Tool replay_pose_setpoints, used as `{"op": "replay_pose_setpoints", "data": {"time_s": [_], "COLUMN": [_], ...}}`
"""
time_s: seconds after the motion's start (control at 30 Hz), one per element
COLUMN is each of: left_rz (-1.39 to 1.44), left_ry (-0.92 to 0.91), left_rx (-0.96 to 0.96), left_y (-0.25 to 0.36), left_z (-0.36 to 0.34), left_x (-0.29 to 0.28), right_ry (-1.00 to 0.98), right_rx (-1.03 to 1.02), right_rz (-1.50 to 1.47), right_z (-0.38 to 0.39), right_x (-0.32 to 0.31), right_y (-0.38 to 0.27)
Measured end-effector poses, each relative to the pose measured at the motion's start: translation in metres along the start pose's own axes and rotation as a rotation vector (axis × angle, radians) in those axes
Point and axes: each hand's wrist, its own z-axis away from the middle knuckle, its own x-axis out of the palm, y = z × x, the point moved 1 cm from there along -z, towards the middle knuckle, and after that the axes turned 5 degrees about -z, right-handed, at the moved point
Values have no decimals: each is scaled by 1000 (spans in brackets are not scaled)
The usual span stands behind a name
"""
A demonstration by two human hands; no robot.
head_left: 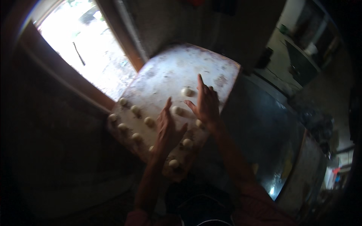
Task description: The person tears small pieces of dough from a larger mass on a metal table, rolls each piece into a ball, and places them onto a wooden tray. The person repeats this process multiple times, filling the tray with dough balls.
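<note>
Several small round dough balls lie spread over a pale, worn board (166,67) in front of me. Above the board's middle, my left hand (167,130) has its fingers extended and thumb apart, holding nothing. One dough ball (149,121) is just left of it. My right hand (205,103) is also open, its index finger stretched away from me and its thumb out to the left. Near that thumb sits a dough ball (177,110), and a farther dough ball (186,91) lies left of the index finger. My forearms partly hide some balls.
A bright doorway (90,45) with a wooden frame (120,37) stands at the far left, beside the board. To the right is a dark, shiny flat surface (256,116). Beyond it a dark green panel (299,64) leans at the far right, with blurred clutter below.
</note>
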Motion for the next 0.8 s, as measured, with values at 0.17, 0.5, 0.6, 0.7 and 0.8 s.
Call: {"op": "replay_pose_setpoints", "data": {"time_s": [0.17, 0.5, 0.6, 0.7, 0.8], "left_rz": [558, 330, 434, 410, 307], "left_ry": [-352, -570, -620, -788, -843], "left_rx": [-155, 396, 388, 402, 530], "left_y": [76, 200, 222, 251, 293], "left_z": [85, 217, 202, 164, 110], "left_x": [5, 216, 186, 100, -6], "right_ry": [290, -517, -443, -388, 34], "right_rx": [420, 347, 97, 68, 54], "right_rz": [88, 173, 174, 126, -203], "right_z": [196, 398, 390, 391, 398], "right_x": [-152, -219, -206, -203, -211], "right_y": [79, 155, 168, 169, 159]}}
